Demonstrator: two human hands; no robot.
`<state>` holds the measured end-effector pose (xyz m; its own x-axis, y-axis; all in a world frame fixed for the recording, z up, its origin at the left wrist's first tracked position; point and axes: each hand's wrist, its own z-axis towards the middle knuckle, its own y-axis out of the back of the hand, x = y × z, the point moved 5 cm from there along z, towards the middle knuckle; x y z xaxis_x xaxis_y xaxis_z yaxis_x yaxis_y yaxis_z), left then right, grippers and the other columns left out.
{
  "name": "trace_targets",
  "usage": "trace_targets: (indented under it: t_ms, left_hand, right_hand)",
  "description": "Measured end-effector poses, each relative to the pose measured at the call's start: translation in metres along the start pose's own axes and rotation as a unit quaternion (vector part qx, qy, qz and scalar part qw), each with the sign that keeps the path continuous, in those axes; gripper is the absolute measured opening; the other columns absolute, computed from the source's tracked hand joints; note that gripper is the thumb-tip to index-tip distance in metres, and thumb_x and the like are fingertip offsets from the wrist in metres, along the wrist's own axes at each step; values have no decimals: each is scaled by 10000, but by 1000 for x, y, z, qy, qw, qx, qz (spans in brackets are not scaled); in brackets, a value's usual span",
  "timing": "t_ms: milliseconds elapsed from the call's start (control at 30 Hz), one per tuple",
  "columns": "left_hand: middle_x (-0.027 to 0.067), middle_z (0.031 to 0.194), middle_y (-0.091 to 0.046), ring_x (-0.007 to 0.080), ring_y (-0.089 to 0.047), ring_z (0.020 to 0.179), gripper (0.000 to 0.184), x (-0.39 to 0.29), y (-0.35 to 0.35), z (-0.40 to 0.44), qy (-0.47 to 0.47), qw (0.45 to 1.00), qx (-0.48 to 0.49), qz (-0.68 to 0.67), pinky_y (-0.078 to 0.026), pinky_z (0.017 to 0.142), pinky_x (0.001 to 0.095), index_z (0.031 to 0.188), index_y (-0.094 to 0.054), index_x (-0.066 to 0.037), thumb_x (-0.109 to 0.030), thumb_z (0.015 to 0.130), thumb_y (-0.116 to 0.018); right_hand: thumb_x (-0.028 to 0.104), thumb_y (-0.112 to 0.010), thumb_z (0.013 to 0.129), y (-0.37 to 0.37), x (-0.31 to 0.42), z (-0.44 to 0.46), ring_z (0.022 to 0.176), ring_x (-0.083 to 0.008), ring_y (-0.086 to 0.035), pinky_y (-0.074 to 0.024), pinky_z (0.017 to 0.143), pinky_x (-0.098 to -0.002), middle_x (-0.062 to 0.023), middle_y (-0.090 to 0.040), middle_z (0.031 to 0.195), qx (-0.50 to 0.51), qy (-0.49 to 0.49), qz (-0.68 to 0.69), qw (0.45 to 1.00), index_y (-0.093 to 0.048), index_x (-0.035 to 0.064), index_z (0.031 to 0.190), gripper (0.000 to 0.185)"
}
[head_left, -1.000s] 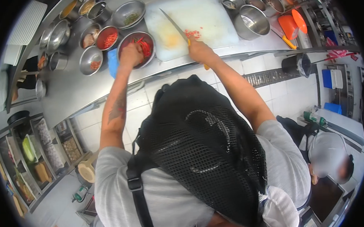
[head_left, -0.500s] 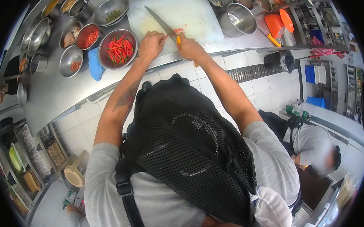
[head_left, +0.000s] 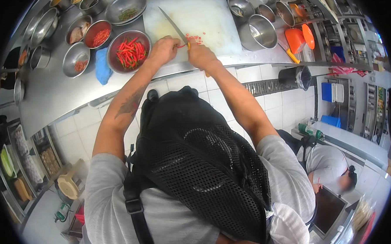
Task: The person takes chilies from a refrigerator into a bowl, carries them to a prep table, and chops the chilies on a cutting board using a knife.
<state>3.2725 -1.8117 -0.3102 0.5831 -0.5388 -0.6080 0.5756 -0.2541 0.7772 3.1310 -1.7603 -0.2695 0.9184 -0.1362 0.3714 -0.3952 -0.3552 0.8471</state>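
My right hand (head_left: 201, 56) is wrapped round the yellow handle of a long knife (head_left: 172, 25), whose blade slants up and left over the white cutting board (head_left: 219, 16). My left hand (head_left: 166, 50) pinches a slim red chili (head_left: 182, 46) at the board's near edge, its end reaching toward the blade. Several small cut chili pieces (head_left: 196, 37) lie on the board just past the knife. Left of my left hand stands a metal bowl (head_left: 111, 62) of whole red chilies (head_left: 131, 52).
A bowl of chopped chili (head_left: 100, 37), a smaller bowl (head_left: 71, 68) and a blue cloth (head_left: 102, 67) sit to the left. At right are a steel pot (head_left: 261, 34), an orange container (head_left: 294, 39) and a yellow-handled tool (head_left: 293, 56). A co-worker (head_left: 326, 164) stands behind at right.
The chili shows more clearly between my left hand and the blade, and the cut pieces look more spread out. The whole view has shifted slightly.
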Motion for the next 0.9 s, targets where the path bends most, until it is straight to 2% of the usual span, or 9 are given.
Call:
trace_targets:
  t_ms: [167,233,267,367,433,567,833,867,900]
  left_hand:
    - [167,950,-661,368,-657,944,110,-9,4,-1,19,1000,2,19,-535,839,470,911,-691,-83,-88,832,-615]
    - [162,947,-656,365,-656,944,107,-8,5,0,25,999,6,23,-535,837,470,908,-691,-82,-89,832,-616]
    - [154,947,-648,363,-653,949,113,-6,3,-1,24,999,-1,25,-533,836,471,929,-699,-88,-101,836,-636]
    - [140,945,-637,359,-651,955,121,-3,-2,2,17,999,-15,23,-532,835,469,948,-707,-94,-113,840,-657]
    - [135,943,-633,356,-651,955,118,-1,-3,3,16,999,-19,23,-533,837,467,946,-707,-94,-114,839,-658]
    - [131,951,-637,347,-654,952,102,-2,1,4,20,999,-13,23,-538,830,465,919,-700,-93,-105,831,-649]
    - [127,931,-634,352,-655,948,96,-3,-4,-1,17,999,-21,24,-537,817,469,929,-696,-104,-123,838,-669]
    - [129,929,-637,355,-655,945,93,-4,-2,0,20,999,-13,26,-537,813,469,928,-694,-105,-121,841,-666]
    - [131,928,-640,359,-655,942,89,-5,1,0,23,999,-5,29,-538,808,468,928,-692,-105,-120,844,-664]
  right_hand:
    - [135,-455,952,-15,-9,2,988,-474,-684,-537,884,-532,-334,-683,1031,20,-22,15,999,-400,-44,1370,458]
    - [192,-473,990,-13,-10,10,602,-329,-702,-580,608,-444,-231,-713,844,-12,16,-24,1000,-337,-10,1495,561]
    - [192,-473,990,-16,-10,8,602,-329,-702,-580,608,-444,-231,-713,844,-10,15,-22,1000,-337,-10,1495,561]
    - [195,-475,992,-8,-4,0,608,-329,-705,-582,595,-447,-232,-712,844,-4,-3,11,1000,-354,-10,1477,541]
    - [95,-433,941,1,6,-5,972,-449,-696,-543,872,-513,-323,-689,1017,32,-17,17,999,-420,-49,1345,429]
    - [84,-440,933,11,16,-12,983,-443,-696,-544,881,-506,-324,-687,1031,65,-53,56,995,-427,-49,1339,428]
    - [79,-466,917,-5,15,-2,1010,-447,-691,-549,888,-503,-335,-676,1077,-22,12,10,1000,-434,-62,1331,439]
    - [79,-466,917,1,17,-4,1010,-447,-691,-549,888,-503,-335,-676,1077,-22,12,11,1000,-434,-62,1331,439]
    - [77,-467,913,6,16,-3,1034,-451,-683,-542,904,-502,-345,-666,1101,23,-10,25,999,-422,-75,1348,463]
